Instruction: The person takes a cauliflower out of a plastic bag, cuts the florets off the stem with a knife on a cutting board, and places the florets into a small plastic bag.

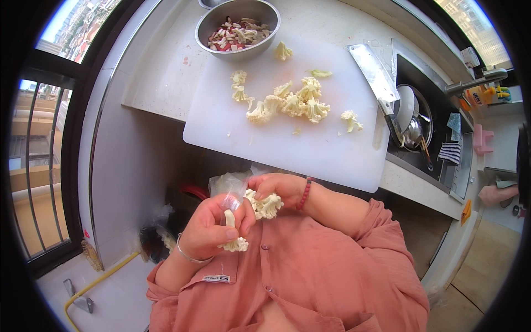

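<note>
My left hand (213, 226), with a silver bangle at the wrist, pinches a small cauliflower floret (234, 244) by its pale stem. Crumpled clear plastic (229, 185) shows against its fingers; whether they grip it cannot be told. A larger cauliflower piece (267, 206) is held in my right hand (278, 185), which wears a red bead bracelet. Both hands are in front of my chest, just short of the white cutting board (265, 151). Several cut florets (307, 99) lie across the board, with one (351, 120) apart on the right.
A steel bowl (271, 37) of chopped food stands at the board's far left. A cleaver (373, 74) rests along the right side, its handle over the sink (446, 99). Dishes (406, 108) sit in the sink. A window (45, 157) is at left.
</note>
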Demonstrator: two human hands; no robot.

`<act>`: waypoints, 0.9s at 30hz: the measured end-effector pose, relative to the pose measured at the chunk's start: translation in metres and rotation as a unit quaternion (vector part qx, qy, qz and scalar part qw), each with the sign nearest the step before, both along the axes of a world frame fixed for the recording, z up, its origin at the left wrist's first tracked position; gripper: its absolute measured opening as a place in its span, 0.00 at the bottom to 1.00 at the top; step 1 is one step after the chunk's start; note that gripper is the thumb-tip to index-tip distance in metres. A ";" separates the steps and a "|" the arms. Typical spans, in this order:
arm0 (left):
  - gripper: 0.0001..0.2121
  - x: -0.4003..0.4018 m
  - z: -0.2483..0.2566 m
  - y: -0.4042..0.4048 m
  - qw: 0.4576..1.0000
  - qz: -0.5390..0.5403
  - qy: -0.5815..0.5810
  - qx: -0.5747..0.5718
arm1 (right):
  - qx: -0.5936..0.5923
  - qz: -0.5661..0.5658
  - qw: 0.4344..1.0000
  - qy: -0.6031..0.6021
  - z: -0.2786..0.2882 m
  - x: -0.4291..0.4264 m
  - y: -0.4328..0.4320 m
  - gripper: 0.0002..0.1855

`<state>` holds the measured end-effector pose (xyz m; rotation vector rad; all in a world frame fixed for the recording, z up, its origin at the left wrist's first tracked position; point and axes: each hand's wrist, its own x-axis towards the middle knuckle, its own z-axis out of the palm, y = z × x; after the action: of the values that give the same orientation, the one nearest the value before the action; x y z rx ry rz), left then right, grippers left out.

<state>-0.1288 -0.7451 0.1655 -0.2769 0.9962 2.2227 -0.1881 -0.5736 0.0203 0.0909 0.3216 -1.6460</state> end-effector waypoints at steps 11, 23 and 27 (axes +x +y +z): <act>0.10 0.011 -0.008 -0.003 1.000 0.006 0.009 0.012 | 0.370 0.102 0.580 0.718 0.008 0.007 -0.017 0.16; 0.09 0.013 -0.010 -0.004 0.999 0.043 0.014 0.022 | 0.530 -0.152 0.254 0.795 0.081 -0.094 0.074 0.33; 0.09 0.012 -0.009 -0.004 0.999 0.038 0.014 0.027 | 0.538 0.000 0.340 0.771 0.066 -0.120 0.082 0.39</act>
<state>-0.1167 -0.7490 0.1567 -0.2625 0.9526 2.3242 -0.3082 -0.4913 0.0861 -0.5613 2.8328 -0.6003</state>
